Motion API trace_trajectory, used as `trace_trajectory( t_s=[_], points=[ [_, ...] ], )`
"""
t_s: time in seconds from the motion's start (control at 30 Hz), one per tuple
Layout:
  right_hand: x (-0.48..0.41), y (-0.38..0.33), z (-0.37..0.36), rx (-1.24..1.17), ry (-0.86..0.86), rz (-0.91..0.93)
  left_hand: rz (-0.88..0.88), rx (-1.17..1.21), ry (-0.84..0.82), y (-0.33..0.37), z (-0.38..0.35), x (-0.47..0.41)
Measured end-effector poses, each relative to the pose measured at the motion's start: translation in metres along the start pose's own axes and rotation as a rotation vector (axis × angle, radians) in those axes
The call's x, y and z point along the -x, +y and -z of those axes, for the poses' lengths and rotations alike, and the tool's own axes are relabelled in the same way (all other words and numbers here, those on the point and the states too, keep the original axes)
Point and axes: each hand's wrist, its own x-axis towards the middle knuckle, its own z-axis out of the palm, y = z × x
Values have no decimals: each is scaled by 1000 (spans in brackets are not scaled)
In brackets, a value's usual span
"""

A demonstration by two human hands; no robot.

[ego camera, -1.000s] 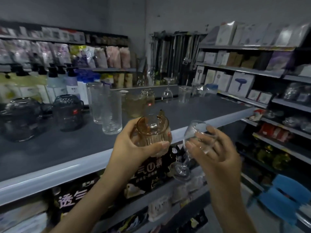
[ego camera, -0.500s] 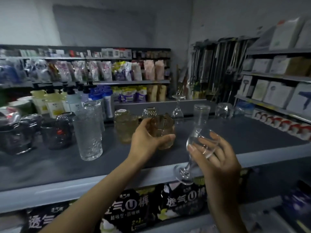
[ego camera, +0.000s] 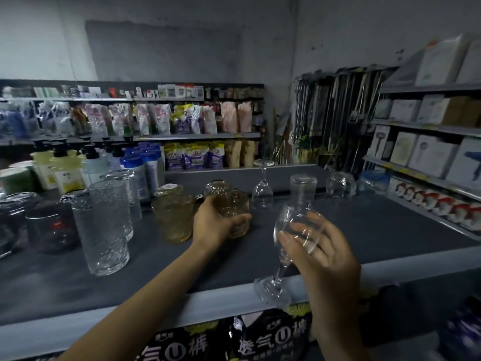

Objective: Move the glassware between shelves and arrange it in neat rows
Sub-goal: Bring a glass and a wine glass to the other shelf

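The amber cup (ego camera: 235, 213) is in my left hand (ego camera: 214, 226), fingers behind it and thumb across the front, curled round its wall. It is low over the shelf (ego camera: 377, 230), just beside the other amber cup (ego camera: 173, 217). I hold it there because like belongs with like, and the two ambers would start a row. In this dim light I cannot tell whether its base touches the shelf.

My right hand (ego camera: 321, 254) wraps the bowl of a wine glass (ego camera: 296, 227), fingers curled round it. The stem slants down, so the foot hangs over the shelf's front edge. Gripping the bowl spares the thin stem any strain while the glass waits its turn. I judge its place to be farther back, near the upturned wine glass (ego camera: 263, 190) and the tumbler (ego camera: 303, 186). The tall glasses (ego camera: 108, 227) on the left form their own group.
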Motion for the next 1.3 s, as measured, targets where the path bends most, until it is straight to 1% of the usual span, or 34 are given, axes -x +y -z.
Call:
trace_trajectory(
  t_s=[0.1, 0.4, 0.57, 0.7, 0.8, 0.87, 0.93, 1.07, 1.13, 1.2, 1.3],
  points=[
    [-2, 1, 1, 10, -20, -5, 33, 15, -16, -3, 1, -1],
    [-5, 1, -2, 52, -49, -2, 41, 50, -5, -10, -4, -1],
    [-5, -4, -8, 75, -61, 29, 42, 92, -41, -11, -3, 0],
    [-7, -8, -4, 99, -76, 46, 25, 68, -66, -22, -5, -1],
    [-14, -14, -1, 96, -98, 60, 30, 74, -118, -25, 1, 2],
    [-22, -17, 0, 91, -123, 58, 39, 57, -131, -10, 11, 18],
    [-32, -20, 3, 86, -158, 44, 12, 10, -121, 3, 19, 34],
    [-61, -21, 15, 72, -260, -27, -86, -54, -41, 22, 23, 70],
    [-76, -20, 23, 69, -314, -67, -156, -45, -73, 34, 12, 80],
    [-90, -18, 30, 55, -365, -89, -160, -14, -126, 41, -8, 82],
    [-116, -14, 37, 32, -424, -107, -166, 0, -130, 52, -42, 75]
  ],
)
